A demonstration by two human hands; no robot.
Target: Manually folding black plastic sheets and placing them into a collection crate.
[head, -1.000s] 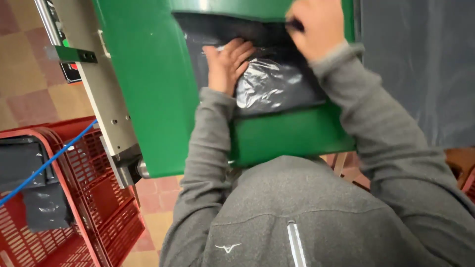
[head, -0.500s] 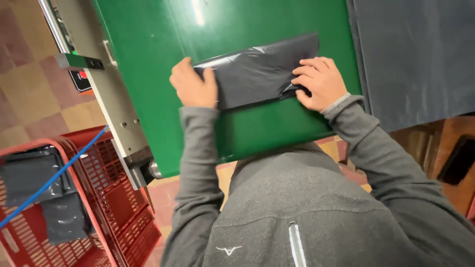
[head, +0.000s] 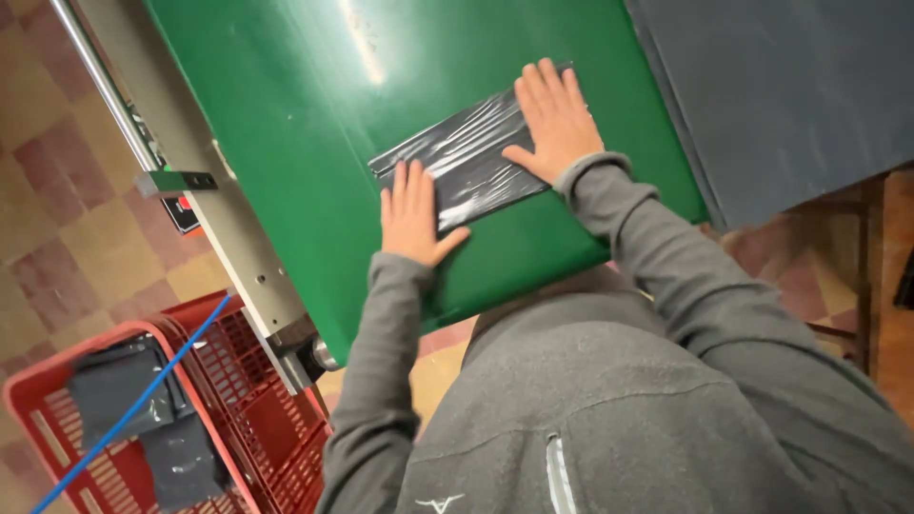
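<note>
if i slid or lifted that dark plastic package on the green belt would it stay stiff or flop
The dark plastic package looks thin, flat and wrinkled, so it would probably flop when lifted. Its glossy film and the smooth green belt suggest it slides easily. Left hand and right hand press it flat, hinting it is light.

The red basket (head: 205,419) is cut off at the bottom-left edge; the left hand (head: 411,214) hides part of the grey package (head: 466,162).

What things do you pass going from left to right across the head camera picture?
Red plastic basket → grey metal machine frame → left hand → shiny black plastic bag → right hand → dark grey flat panel.
</note>
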